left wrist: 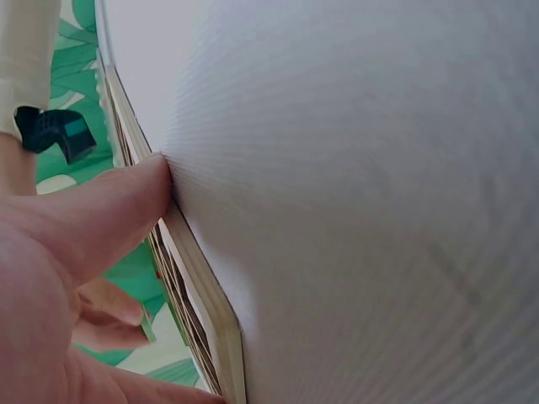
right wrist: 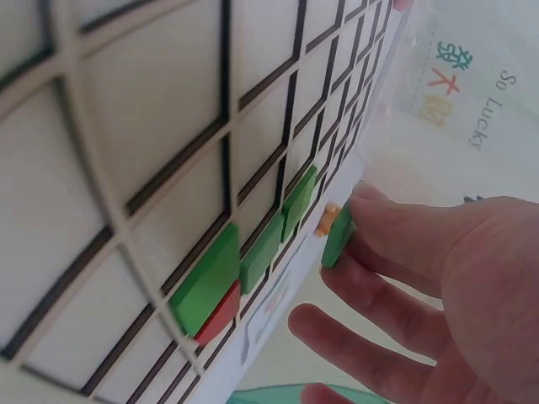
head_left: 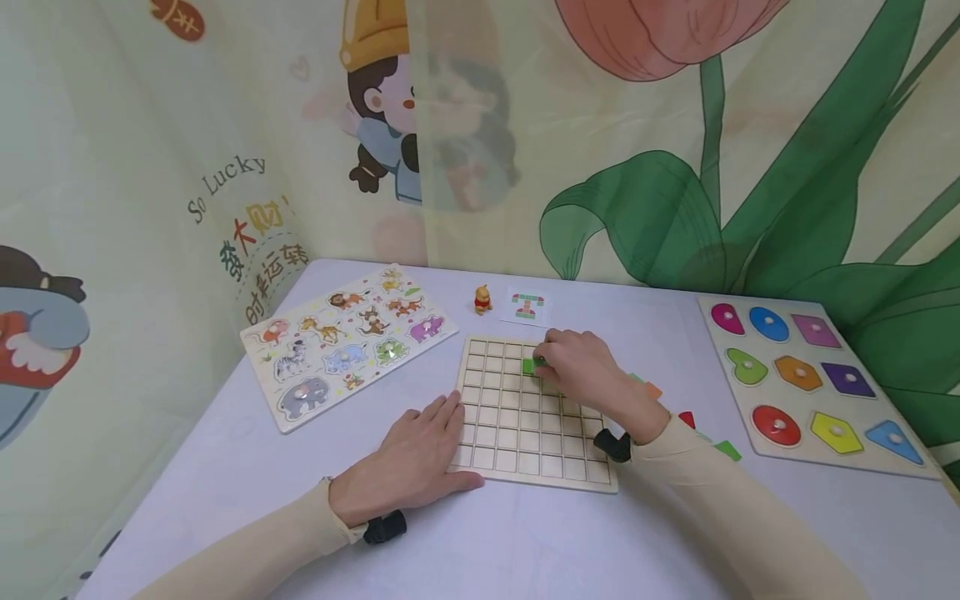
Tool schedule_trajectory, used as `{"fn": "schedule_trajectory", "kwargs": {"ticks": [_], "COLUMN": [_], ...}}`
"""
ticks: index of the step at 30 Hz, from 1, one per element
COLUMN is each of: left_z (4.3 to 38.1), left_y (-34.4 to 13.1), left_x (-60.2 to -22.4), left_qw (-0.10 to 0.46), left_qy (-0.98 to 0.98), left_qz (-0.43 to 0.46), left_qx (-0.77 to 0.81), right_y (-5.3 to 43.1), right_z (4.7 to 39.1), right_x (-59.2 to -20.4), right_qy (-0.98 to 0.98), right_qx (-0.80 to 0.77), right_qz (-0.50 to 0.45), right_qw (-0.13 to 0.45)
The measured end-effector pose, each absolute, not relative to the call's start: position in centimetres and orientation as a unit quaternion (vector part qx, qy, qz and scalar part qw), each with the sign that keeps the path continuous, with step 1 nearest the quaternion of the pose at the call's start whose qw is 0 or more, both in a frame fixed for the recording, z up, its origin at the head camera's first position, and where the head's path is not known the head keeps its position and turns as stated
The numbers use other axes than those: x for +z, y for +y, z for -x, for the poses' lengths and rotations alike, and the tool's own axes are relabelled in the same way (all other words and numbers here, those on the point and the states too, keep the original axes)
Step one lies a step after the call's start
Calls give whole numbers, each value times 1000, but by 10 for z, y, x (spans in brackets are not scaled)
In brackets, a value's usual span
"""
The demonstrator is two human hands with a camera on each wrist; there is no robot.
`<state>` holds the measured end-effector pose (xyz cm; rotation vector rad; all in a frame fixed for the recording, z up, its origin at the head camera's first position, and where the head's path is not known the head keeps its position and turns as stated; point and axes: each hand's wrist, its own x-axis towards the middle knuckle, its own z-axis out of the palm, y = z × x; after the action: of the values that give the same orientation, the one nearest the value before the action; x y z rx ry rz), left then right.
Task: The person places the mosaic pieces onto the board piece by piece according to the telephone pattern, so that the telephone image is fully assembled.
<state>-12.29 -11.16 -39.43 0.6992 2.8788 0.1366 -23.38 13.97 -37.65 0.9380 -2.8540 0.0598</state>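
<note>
A wooden grid board (head_left: pixel 486 435) lies on the white table between the two hands. My right hand (head_left: pixel 592 377) pinches a small green tile (right wrist: pixel 339 236) between thumb and finger, raised off the board's far part. In the right wrist view, several tiles sit in the grid cells: a green one (right wrist: pixel 206 282) beside a red one (right wrist: pixel 219 315), and more green ones (right wrist: pixel 263 252) in line with it. My left hand (head_left: pixel 411 460) rests at the board's left edge, fingers extended; its thumb (left wrist: pixel 126 202) touches the near edge.
Loose coloured tiles, among them a green one (head_left: pixel 727 450) and a red one (head_left: pixel 687 419), lie right of the board, partly behind the right arm. A pattern card (head_left: pixel 528 307) and bear figurine (head_left: pixel 482 300) stand behind it. An animal puzzle (head_left: pixel 281 414) lies left, a shape puzzle (head_left: pixel 806 421) right.
</note>
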Motion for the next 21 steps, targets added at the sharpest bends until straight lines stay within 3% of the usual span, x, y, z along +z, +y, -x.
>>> {"fn": "schedule_trajectory", "kwargs": {"ticks": [21], "left_z": [122], "left_y": [-112], "left_x": [-394], "left_qw": [82], "left_qy": [967], "left_qz": [-236], "left_qx": [42], "right_y": [99], "right_z": [253], "right_x": [-385], "right_qy": [-945], "right_qx": [-17], "right_qz": [-324], "right_qw": [37]}}
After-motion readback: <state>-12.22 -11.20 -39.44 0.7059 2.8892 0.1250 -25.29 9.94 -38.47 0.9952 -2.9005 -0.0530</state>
